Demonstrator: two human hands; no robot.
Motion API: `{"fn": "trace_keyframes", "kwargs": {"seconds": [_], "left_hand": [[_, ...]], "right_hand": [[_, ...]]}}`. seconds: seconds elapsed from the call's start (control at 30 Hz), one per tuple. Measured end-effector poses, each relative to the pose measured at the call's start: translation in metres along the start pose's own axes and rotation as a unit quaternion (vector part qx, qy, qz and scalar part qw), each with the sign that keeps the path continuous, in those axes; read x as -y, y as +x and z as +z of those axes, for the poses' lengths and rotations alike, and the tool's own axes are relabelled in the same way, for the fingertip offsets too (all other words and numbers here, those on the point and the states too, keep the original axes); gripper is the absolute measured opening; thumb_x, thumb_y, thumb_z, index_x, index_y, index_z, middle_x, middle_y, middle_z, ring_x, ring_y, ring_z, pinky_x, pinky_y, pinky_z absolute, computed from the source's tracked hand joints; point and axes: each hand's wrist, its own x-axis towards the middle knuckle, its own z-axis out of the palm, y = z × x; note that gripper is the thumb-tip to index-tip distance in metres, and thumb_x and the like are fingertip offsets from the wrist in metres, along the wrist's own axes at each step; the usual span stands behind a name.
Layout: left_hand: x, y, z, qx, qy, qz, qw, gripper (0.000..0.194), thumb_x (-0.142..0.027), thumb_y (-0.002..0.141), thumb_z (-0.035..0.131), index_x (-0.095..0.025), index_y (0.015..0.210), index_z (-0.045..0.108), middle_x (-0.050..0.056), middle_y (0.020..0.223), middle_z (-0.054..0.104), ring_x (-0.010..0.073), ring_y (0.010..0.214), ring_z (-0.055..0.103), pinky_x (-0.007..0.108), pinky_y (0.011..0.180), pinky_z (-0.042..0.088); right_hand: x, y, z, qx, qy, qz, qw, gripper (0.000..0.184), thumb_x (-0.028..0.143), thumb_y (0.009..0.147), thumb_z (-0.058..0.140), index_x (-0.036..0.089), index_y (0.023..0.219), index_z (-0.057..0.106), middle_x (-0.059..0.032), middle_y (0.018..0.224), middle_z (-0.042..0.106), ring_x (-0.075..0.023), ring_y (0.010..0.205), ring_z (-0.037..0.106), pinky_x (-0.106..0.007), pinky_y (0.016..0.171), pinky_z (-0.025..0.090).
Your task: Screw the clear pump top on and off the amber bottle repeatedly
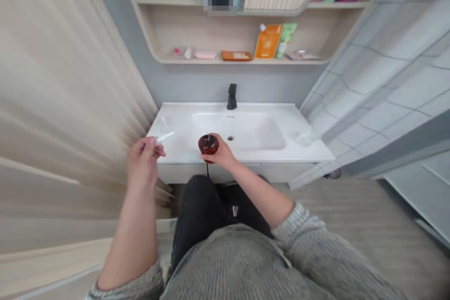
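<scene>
Clearly, your right hand was curled around the reddish-brown bottle, closed only as far as its girth allowed, at the front edge of the white basin; whether its base rested on anything, you could not tell. Your left hand pinched a small translucent piece at the fingertips, too blurred to identify. The bottle looked smooth and fairly stiff, so it would probably slip if wet, and its weight depended on unseen contents; its broad body seemed the best hold, leaving the uncapped neck free. The piece looked light, perhaps bendable, and best gripped at one end. Beyond stood the black faucet, the likeliest thing to knock, while a blurry clear item lay on the right of the worktop. Above, the shelf held an orange pouch.
</scene>
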Motion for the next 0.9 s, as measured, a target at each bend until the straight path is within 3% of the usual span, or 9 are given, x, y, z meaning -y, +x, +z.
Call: {"fn": "trace_keyframes", "kwargs": {"seconds": [0.23,0.4,0.63,0.73,0.83,0.9], "left_hand": [[0.011,0.026,-0.051,-0.053,-0.052,-0.029,0.997,0.037,-0.045,0.08,0.097,-0.018,0.092,0.073,-0.001,0.071,0.07,0.0114,0.06,0.062,0.024,0.059,0.051],[0.016,0.031,-0.078,-0.074,-0.048,-0.024,0.996,0.031,-0.042,0.085,0.094,-0.02,0.093,0.074,-0.002,0.071,0.069,0.0117,0.06,0.061,0.024,0.061,0.052],[0.029,0.034,-0.076,-0.047,-0.052,-0.032,0.997,0.03,-0.042,0.088,0.092,-0.017,0.093,0.076,0.0,0.07,0.068,0.0118,0.061,0.061,0.024,0.06,0.05],[0.029,0.034,-0.07,-0.041,-0.038,-0.037,0.998,0.03,-0.041,0.089,0.092,-0.017,0.096,0.076,0.0,0.071,0.069,0.012,0.061,0.061,0.025,0.062,0.05],[0.027,0.029,-0.064,-0.034,-0.029,-0.028,0.999,0.029,-0.04,0.087,0.092,-0.017,0.096,0.076,0.0,0.071,0.069,0.0125,0.062,0.061,0.026,0.062,0.05],[0.023,0.023,-0.058,-0.022,-0.017,-0.027,0.999,0.027,-0.039,0.088,0.091,-0.018,0.096,0.077,0.0,0.071,0.069,0.0128,0.063,0.062,0.025,0.063,0.051]], "right_hand": [[-0.02,0.098,0.123,0.035,0.03,-0.008,0.999,0.098,0.045,0.063,0.107,0.026,0.148,0.061,-0.0079,0.14,0.076,-0.0315,0.132,0.075,-0.048,0.122,0.056],[-0.042,0.128,0.171,0.027,0.012,0.011,1.0,0.095,0.038,0.063,0.107,0.023,0.146,0.062,-0.0098,0.143,0.075,-0.0326,0.134,0.073,-0.049,0.125,0.055],[-0.058,0.144,0.195,0.038,0.023,0.004,0.999,0.099,0.039,0.07,0.105,0.022,0.155,0.057,-0.0114,0.15,0.072,-0.0327,0.141,0.071,-0.048,0.129,0.052],[-0.057,0.147,0.197,0.061,0.025,0.005,0.998,0.109,0.041,0.071,0.106,0.021,0.163,0.05,-0.0139,0.153,0.07,-0.0336,0.143,0.07,-0.049,0.129,0.052],[-0.05,0.134,0.182,0.059,0.004,-0.003,0.998,0.126,0.046,0.067,0.109,0.023,0.171,0.043,-0.017,0.163,0.061,-0.0349,0.151,0.064,-0.05,0.131,0.05],[-0.043,0.11,0.158,0.041,-0.013,-0.023,0.999,0.122,0.052,0.072,0.106,0.027,0.173,0.042,-0.0161,0.165,0.058,-0.0336,0.152,0.062,-0.05,0.13,0.051]]}}
